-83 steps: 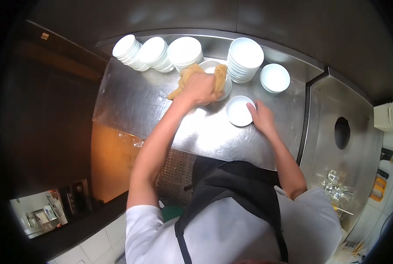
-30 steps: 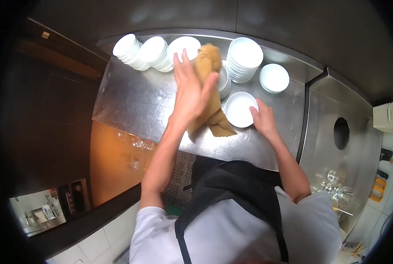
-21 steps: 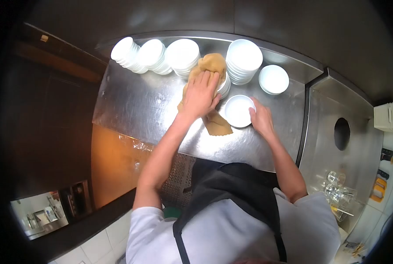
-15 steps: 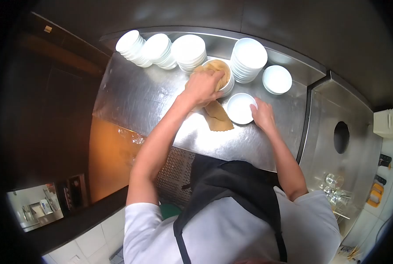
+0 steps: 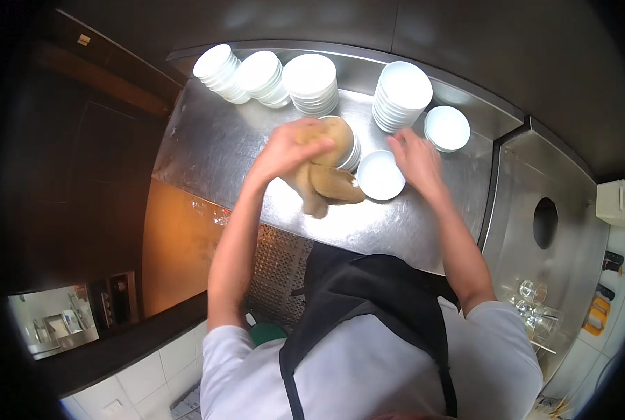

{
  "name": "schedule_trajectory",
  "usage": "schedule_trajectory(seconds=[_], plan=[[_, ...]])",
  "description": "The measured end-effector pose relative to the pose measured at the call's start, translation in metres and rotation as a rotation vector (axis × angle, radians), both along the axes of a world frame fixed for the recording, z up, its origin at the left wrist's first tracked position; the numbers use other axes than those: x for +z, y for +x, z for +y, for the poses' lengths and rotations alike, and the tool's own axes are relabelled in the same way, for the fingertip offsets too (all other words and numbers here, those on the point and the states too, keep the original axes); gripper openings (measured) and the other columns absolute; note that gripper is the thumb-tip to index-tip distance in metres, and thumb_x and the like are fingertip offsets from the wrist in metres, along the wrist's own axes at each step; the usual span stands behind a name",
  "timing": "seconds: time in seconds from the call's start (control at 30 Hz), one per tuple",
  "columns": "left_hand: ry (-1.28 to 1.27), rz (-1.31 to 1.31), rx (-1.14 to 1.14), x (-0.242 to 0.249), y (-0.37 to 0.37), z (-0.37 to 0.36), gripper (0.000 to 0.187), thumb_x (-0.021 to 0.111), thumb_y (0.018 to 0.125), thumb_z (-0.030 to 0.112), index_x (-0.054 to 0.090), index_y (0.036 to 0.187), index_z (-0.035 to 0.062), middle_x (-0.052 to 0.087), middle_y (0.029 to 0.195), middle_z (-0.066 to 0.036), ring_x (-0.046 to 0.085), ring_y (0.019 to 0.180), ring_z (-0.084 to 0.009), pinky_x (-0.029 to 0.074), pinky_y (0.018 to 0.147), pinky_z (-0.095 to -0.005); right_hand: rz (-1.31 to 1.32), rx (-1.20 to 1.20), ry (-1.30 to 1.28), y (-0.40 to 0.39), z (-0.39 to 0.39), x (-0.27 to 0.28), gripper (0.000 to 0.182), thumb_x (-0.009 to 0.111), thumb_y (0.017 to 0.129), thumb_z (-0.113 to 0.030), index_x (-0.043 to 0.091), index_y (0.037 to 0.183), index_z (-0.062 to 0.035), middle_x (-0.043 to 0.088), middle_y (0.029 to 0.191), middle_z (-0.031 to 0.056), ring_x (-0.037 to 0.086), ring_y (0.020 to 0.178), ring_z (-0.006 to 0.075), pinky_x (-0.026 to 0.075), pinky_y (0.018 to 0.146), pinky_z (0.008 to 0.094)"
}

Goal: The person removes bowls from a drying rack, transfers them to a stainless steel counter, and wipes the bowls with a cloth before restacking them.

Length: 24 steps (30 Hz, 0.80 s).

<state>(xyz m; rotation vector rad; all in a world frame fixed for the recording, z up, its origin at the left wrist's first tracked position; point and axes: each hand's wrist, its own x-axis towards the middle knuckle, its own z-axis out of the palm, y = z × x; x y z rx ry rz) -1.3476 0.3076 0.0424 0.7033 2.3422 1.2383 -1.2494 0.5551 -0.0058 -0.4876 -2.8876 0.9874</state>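
My left hand (image 5: pixel 291 148) is closed on a tan cloth (image 5: pixel 333 183), whose upper part lies over the top bowl of a white stack (image 5: pixel 352 148). The cloth's loose folds hang down onto the steel counter in front of that stack. A single white bowl (image 5: pixel 381 175) sits right of the cloth. Just above and right of this bowl is my right hand (image 5: pixel 416 157), fingers bent and slightly blurred, holding nothing that I can see. Its fingertips are close to the base of a tall stack of white bowls (image 5: pixel 403 87).
Three more stacks of white bowls (image 5: pixel 309 77) line the counter's back left. A short bowl stack (image 5: pixel 446 129) stands at the right. The steel counter (image 5: pixel 214 140) meets a raised edge and a sink unit (image 5: pixel 515 196) with a round hole, glasses (image 5: pixel 533 290) near it.
My right hand has let go of the single bowl and moved up toward the tall stack. My left hand has shifted left, and the cloth now spreads across the stack's top.
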Motion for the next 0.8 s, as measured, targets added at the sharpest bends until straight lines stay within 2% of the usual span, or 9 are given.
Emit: schedule_trajectory(seconds=[0.07,0.23,0.43,0.53,0.63,0.7,0.73,0.77,0.8], plan=[[0.323,-0.169,0.148,-0.002,0.001,-0.023,0.047,0.067,0.087,0.034,0.061,0.117,-0.0021,0.066,0.109,-0.012,0.064,0.098,-0.0208,0.051,0.086,-0.0326,0.192,0.160,-0.296,-0.027,-0.011,-0.010,0.028,0.061,0.089,-0.033,0.061,0.096,-0.0060,0.067,0.076,0.0198,0.066,0.073,0.0378,0.049,0.065,0.0460],[0.829,-0.310,0.567,-0.022,0.032,-0.068,0.048,0.055,0.095,0.031,0.051,0.127,-0.0044,0.060,0.120,-0.015,0.061,0.106,-0.0234,0.050,0.092,-0.0356,0.023,0.323,0.197,-0.080,-0.057,0.003,0.025,0.057,0.084,-0.012,0.057,0.105,0.0008,0.066,0.076,0.0210,0.066,0.075,0.0387,0.050,0.068,0.0489],[1.105,-0.440,0.881,-0.061,0.082,-0.081,0.056,0.051,0.096,0.037,0.041,0.134,-0.0023,0.050,0.131,-0.022,0.056,0.116,-0.0316,0.050,0.096,-0.0434,0.049,0.488,0.264,-0.090,-0.059,0.017,0.028,0.055,0.083,-0.008,0.054,0.107,0.0052,0.065,0.084,0.0249,0.065,0.084,0.0416,0.049,0.076,0.0520],[1.047,-0.021,0.798,-0.047,0.122,-0.037,0.073,0.058,0.091,0.042,0.030,0.143,0.0011,0.038,0.142,-0.023,0.050,0.123,-0.0363,0.047,0.097,-0.0454,0.195,0.254,-0.202,-0.079,-0.058,0.014,0.030,0.056,0.085,-0.012,0.055,0.110,0.0053,0.064,0.090,0.0278,0.064,0.086,0.0427,0.049,0.079,0.0499],[-0.026,0.947,0.491,-0.071,0.136,-0.013,0.092,0.076,0.076,0.029,0.023,0.144,-0.0031,0.025,0.148,-0.023,0.035,0.134,-0.0391,0.034,0.106,-0.0454,0.049,0.440,-0.439,-0.036,-0.095,0.003,0.037,0.057,0.088,-0.022,0.053,0.107,0.0093,0.061,0.103,0.0326,0.061,0.096,0.0456,0.048,0.083,0.0483],[0.404,0.674,0.590,-0.064,0.128,-0.020,0.090,0.074,0.078,0.035,0.025,0.143,-0.0039,0.029,0.147,-0.023,0.039,0.131,-0.0368,0.036,0.105,-0.0438,-0.250,0.456,-0.756,-0.006,-0.106,0.023,0.036,0.055,0.088,-0.022,0.053,0.107,0.0086,0.064,0.088,0.0277,0.063,0.080,0.0430,0.050,0.072,0.0452],[0.616,0.525,0.625,-0.051,0.120,-0.022,0.089,0.073,0.079,0.037,0.027,0.142,-0.0044,0.031,0.146,-0.023,0.041,0.130,-0.0356,0.036,0.105,-0.0430,-0.199,0.487,-0.794,0.004,-0.103,0.025,0.032,0.055,0.088,-0.019,0.052,0.105,0.0070,0.063,0.078,0.0261,0.062,0.065,0.0424,0.050,0.062,0.0431],[0.809,0.181,0.576,-0.034,0.113,-0.027,0.079,0.054,0.091,0.050,0.027,0.143,-0.0021,0.048,0.133,-0.022,0.056,0.114,-0.0338,0.047,0.096,-0.0416,0.040,0.542,-0.714,0.010,-0.104,0.011,0.030,0.055,0.089,-0.018,0.052,0.107,0.0058,0.062,0.075,0.0267,0.062,0.062,0.0428,0.050,0.059,0.0438],[1.059,-0.182,0.590,-0.026,0.115,-0.020,0.064,0.040,0.099,0.047,0.035,0.140,-0.0020,0.055,0.125,-0.019,0.059,0.110,-0.0289,0.049,0.093,-0.0402,0.275,0.594,-0.629,0.017,-0.107,-0.004,0.029,0.055,0.089,-0.017,0.051,0.109,0.0045,0.062,0.073,0.0272,0.062,0.060,0.0431,0.049,0.056,0.0445]])
